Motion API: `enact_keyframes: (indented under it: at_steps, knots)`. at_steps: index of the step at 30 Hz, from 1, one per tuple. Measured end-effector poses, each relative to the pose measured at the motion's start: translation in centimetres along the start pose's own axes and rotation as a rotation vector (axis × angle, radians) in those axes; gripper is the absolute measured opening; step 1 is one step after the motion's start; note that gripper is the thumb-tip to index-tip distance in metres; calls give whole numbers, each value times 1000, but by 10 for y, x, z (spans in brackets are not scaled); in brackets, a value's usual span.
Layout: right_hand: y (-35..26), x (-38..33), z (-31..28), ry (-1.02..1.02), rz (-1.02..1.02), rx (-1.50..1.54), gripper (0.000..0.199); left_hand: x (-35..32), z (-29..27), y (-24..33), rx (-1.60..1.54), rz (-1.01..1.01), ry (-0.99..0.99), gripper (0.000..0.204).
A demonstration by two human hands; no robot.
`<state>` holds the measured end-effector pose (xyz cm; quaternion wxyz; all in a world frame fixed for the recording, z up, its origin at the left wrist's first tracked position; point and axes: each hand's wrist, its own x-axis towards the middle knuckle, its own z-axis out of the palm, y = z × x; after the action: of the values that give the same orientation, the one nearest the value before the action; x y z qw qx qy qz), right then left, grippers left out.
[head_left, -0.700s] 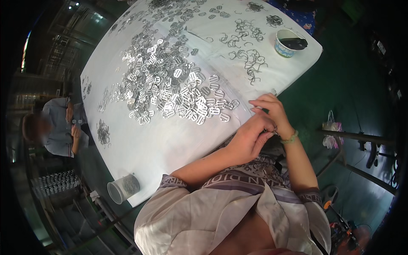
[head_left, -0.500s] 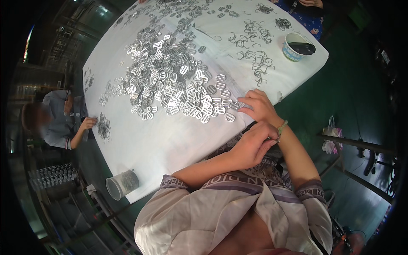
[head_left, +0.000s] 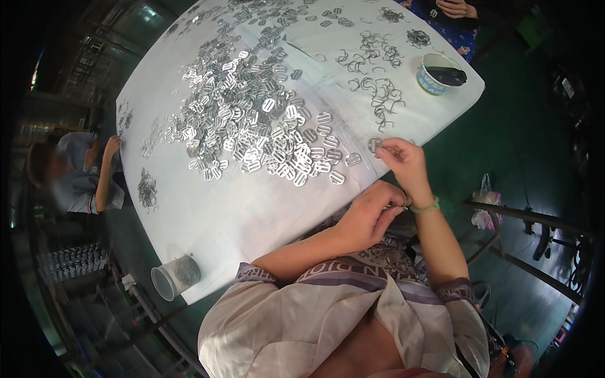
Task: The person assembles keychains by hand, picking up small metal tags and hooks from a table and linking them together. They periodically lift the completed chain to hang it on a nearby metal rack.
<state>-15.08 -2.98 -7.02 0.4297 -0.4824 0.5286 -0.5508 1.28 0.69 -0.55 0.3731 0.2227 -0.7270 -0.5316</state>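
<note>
My right hand (head_left: 406,165) is above the table's near right edge, thumb and fingertips closed on one flat silver slide buckle (head_left: 374,145) with slots. Lower and closer to my body is my left hand (head_left: 368,217), its fingers pinched together. Whatever it holds is too small to make out. The left fingertips are close to the green bead bracelet on my right wrist. Left of my right hand, a single loose buckle (head_left: 352,159) lies beside a broad pile of similar silver buckles (head_left: 252,120).
A white-covered table (head_left: 208,217) bears thin curved wire pieces (head_left: 384,94) and a tub (head_left: 435,79) with a black item inside. At the near left edge a clear cup (head_left: 176,277) lies tipped. Co-workers sit at the left (head_left: 82,170) and far right (head_left: 450,25).
My right hand has lifted away from the pile's edge to the right, with a buckle in its fingertips. My left hand stays pinched nearby. The left co-worker's hand has moved away from the wires.
</note>
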Motion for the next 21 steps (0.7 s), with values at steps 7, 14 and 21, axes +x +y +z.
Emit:
enact_keyframes:
  at_steps: [7, 14, 21]
  knots:
    - [-65, -50, -26, 107, 44, 117, 7, 12, 0, -5, 110, 60, 103, 12]
    - [-83, -66, -29, 131, -114, -125, 8, 17, 5, -5, 182, 19, 134, 16]
    - [-81, -71, -33, 177, -152, -130, 8, 37, -21, -19, 212, 116, 27, 17]
